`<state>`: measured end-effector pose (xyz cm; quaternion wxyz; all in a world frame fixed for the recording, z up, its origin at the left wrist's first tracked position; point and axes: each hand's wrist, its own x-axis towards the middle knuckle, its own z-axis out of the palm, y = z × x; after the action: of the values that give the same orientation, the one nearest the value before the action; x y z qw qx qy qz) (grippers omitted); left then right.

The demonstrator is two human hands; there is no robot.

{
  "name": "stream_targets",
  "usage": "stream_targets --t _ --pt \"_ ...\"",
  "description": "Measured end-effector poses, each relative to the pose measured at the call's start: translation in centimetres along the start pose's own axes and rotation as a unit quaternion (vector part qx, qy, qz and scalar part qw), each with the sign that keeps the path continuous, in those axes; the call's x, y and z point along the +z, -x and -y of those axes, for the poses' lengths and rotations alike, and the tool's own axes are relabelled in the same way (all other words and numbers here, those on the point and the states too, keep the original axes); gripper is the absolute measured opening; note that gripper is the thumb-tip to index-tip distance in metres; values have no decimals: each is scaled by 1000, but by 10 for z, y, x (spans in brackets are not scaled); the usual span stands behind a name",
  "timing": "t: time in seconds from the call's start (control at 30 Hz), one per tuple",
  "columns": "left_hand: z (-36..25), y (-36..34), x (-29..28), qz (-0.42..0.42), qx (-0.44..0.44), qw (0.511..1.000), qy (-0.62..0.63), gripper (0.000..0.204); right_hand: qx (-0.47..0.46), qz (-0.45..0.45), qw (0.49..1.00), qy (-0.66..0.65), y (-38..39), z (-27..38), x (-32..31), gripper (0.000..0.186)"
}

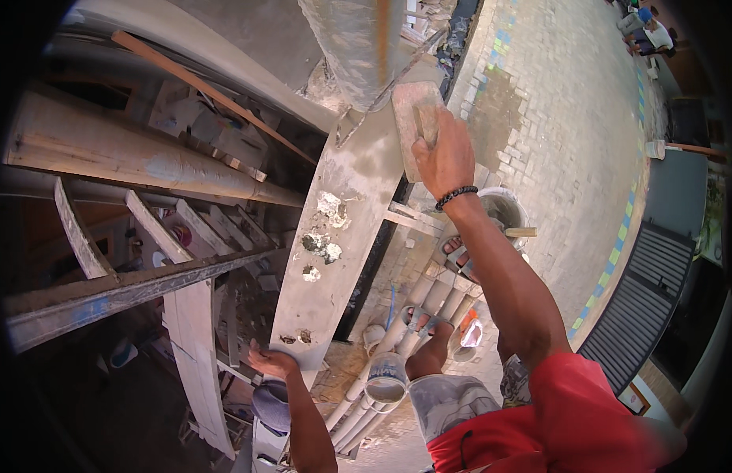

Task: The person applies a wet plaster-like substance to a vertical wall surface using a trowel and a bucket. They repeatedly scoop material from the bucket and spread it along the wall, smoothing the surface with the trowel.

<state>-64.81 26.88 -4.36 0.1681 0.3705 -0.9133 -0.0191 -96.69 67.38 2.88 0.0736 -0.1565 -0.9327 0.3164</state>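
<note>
My right hand [447,162] grips the handle of a plastering float [413,106], a flat, worn board smeared with cement. The float lies at the far end of a long grey cement ledge [352,165], over its right edge, close to a thick grey column [358,47]. My left hand [273,362] rests at the ledge's near left edge with its fingers apart, holding nothing. Between the hands, the ledge bears white patches [330,209] and several rough, dark holes. A twisted cord or wire [382,98] runs past the column's foot.
Below, my sandalled feet stand on bamboo poles [437,296]. A bucket [386,382] hangs or stands beside the ledge; another bucket [504,206] with a stick is under my right forearm. Wooden beams [145,280] cross a dark drop at left. A person [654,35] is far off, beyond the paving.
</note>
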Motion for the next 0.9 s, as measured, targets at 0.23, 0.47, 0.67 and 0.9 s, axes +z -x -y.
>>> stream_targets --t 0.23,0.47,0.67,0.9 --pt "6 -1 -3 -4 11 1000 5 24 -64 116 991 -27 84 -3 -38 55" --pt "3 0 -1 1 3 1000 20 24 -62 0 998 -21 27 -15 -19 54" --pt "-2 0 -3 -6 8 1000 29 24 -22 -1 999 -29 32 1 -5 52" --pt "0 0 -3 0 -8 999 31 22 -79 74 994 -27 54 11 -8 53"
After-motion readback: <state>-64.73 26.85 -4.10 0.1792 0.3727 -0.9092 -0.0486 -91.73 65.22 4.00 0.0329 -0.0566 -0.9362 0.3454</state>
